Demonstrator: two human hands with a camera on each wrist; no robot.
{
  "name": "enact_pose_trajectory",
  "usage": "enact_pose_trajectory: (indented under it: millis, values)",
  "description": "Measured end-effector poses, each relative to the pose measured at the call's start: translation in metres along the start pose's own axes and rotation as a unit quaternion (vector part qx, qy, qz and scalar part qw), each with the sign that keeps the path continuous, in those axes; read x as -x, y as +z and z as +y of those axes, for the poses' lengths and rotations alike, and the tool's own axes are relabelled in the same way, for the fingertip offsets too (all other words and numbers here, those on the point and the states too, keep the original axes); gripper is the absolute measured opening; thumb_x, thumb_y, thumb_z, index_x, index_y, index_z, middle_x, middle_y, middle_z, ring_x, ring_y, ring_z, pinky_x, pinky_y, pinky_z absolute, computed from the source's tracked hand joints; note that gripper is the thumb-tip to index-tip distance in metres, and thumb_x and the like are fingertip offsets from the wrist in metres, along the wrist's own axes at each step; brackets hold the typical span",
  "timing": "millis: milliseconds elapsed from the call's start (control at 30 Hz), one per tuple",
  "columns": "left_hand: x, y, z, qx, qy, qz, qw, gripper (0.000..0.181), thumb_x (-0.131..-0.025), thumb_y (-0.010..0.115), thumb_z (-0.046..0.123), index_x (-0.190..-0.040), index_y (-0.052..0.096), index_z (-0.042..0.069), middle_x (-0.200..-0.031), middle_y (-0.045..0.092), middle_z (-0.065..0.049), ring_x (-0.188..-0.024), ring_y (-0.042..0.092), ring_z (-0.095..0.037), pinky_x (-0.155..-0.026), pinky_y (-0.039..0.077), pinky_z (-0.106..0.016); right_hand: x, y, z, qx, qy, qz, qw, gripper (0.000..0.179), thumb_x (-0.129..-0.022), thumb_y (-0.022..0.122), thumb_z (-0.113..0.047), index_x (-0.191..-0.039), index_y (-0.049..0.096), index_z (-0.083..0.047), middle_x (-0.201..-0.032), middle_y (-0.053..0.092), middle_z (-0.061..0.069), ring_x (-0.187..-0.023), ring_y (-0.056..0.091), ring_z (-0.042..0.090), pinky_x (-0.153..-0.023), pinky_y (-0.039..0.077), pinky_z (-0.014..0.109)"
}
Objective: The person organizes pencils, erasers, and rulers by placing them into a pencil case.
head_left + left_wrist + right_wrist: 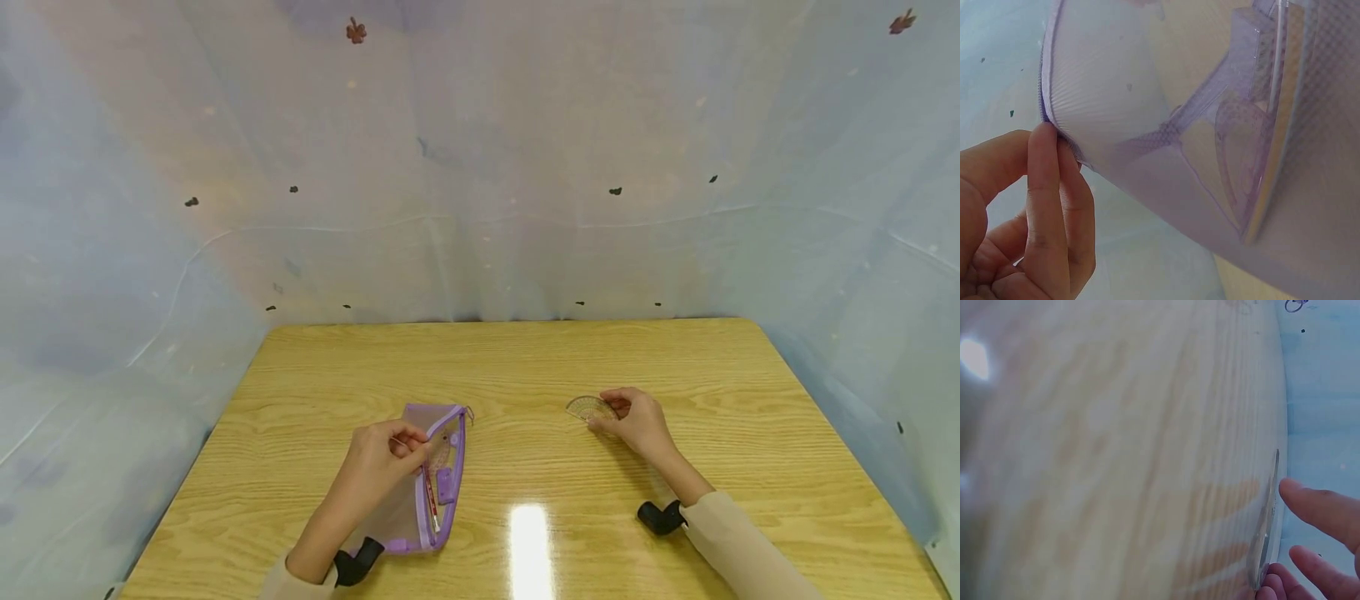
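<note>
A purple mesh pencil case (pixel 386 508) lies unzipped at the table's left side. My left hand (pixel 387 454) pinches its zipped edge between thumb and fingers; the left wrist view shows the lilac zipper tape (pixel 1049 75) raised in the fingertips. Through the opening show a red pencil (pixel 431 500), a purple block-like piece (pixel 445 486) and a clear piece with pinkish markings (pixel 439 454). Right of the case, my right hand (pixel 637 421) holds a clear protractor (pixel 588 407) by its right end, low over the table. The right wrist view shows the protractor (pixel 1266 525) nearly edge-on.
The wood-grain table (pixel 517 358) stretches between and beyond both hands, with a bright reflection near its front. A pale curtain (pixel 480 167) hangs along the back and both sides. Black wrist mounts (pixel 660 518) sit at both sleeves.
</note>
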State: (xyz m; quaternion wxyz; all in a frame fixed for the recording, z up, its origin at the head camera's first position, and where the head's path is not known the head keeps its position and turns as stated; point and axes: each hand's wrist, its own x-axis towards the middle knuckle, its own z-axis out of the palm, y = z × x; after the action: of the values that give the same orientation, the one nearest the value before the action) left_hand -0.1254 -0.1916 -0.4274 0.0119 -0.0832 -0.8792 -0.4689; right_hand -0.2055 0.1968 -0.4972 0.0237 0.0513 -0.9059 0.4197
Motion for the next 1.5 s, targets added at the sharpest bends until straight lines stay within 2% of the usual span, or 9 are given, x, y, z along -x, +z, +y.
enact_pose_trajectory:
  millis: [467,833,1233,1500]
  values:
    - [0.0000,-0.0013,0.0015,0.004,-0.002,-0.004,1.0000,0.008,-0.087,0.077,0.007,-0.089,0.072,0.001,-0.076,0.064,0.001,-0.064,0.063,-0.011,-0.057,0.056,-0.022,-0.0011,0.0006,0.0016,0.003,-0.013,0.001,0.9999,0.044,-0.079,0.085,-0.008,-0.116,0.066,0.008,-0.109,0.063,0.021,-0.096,0.061,0.034,-0.080,0.055,0.045]
    - [0.0004,-0.0020,0.0021,-0.005,-0.003,0.004,1.0000,0.005,-0.086,0.076,0.003,-0.088,0.072,0.001,-0.075,0.064,0.001,-0.063,0.063,-0.010,-0.057,0.056,-0.022,-0.0033,0.0022,0.0042,-0.011,-0.010,0.000,0.9999,0.040,-0.077,0.085,-0.004,-0.111,0.067,0.006,-0.108,0.063,0.020,-0.095,0.059,0.031,-0.078,0.054,0.037]
    - [0.0012,-0.0031,0.0014,-0.002,0.000,0.009,1.0000,0.005,-0.086,0.077,0.002,-0.087,0.072,0.001,-0.074,0.065,0.001,-0.062,0.063,-0.009,-0.056,0.056,-0.022,-0.0053,0.0046,0.0013,0.004,-0.009,0.022,0.9997,0.038,-0.072,0.088,0.001,-0.104,0.068,0.003,-0.107,0.060,0.018,-0.094,0.058,0.031,-0.076,0.052,0.037]
    - [0.0020,-0.0036,-0.0005,-0.001,-0.001,0.009,1.0000,0.005,-0.086,0.077,0.003,-0.087,0.072,0.002,-0.074,0.065,0.002,-0.062,0.064,-0.009,-0.057,0.056,-0.022,-0.0023,0.0033,0.0002,0.002,-0.009,0.023,0.9997,0.041,-0.073,0.087,0.000,-0.107,0.065,0.003,-0.106,0.060,0.018,-0.091,0.059,0.030,-0.076,0.053,0.039]
